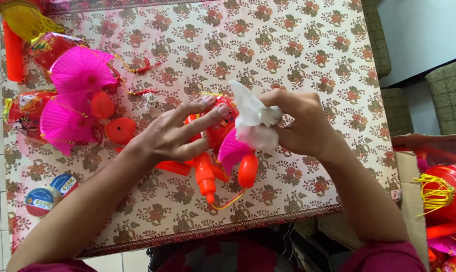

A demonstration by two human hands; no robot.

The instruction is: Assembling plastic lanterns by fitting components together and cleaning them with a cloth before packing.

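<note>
**Toy lantern under wiping at bench centre**

Seen from above: a bench (298,30) draped in a cream floral cloth with a dark red border. At its centre, a red plastic toy lantern with an orange handle and pink pleated paper fan (219,151), lying on the cloth with the handle pointing toward the near edge and a thin yellow cord looped below it.

Left hand (175,133): open fairly wide, fingers spread and laid across the lantern's red body, gripping nothing; probably pressing down to keep the light toy from sliding. Right hand (301,123): closed on a crumpled white tissue (253,118), pinched between thumb and fingers and held against the top of the lantern, seemingly so that the wad meets the surface.

Along the left side: a cluster of further red lanterns with pink pleated fans (74,98), with gold tassels and loose red round parts, close to but apart from the left forearm. Near the left front corner: two round red-and-blue tape rolls (49,194), just beside the border.

Off the right edge: an open cardboard box (411,201) holding more red lanterns with yellow fringe. Far half of the cloth bare; little room between lantern and near border; right edge close to the right forearm.
</note>
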